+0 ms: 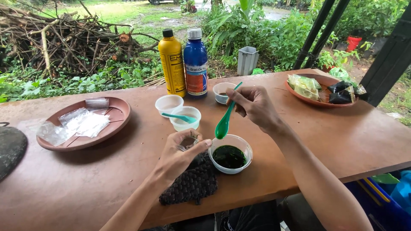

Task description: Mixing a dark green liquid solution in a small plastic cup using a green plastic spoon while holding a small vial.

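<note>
While the right hand (254,105) pinches a green spoon (224,122) over the clear cup (231,154) of dark green liquid near the bench's front edge, the left hand (177,156) clasps a small bag (187,142).

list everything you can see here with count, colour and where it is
table: 1, brown, across the view
bottles: 2, yellow and blue, upright at back centre
small cups: 3, white, in front of the bottles
bowl of dark green liquid: 1, clear, near front edge
green spoon: 1, above that bowl
left plate: 1, brown, holds clear bags
right plate: 1, brown, holds filled packets
woven mat: 1, dark, front edge
left hand: holds a small clear bag
right hand: holds the spoon
</note>
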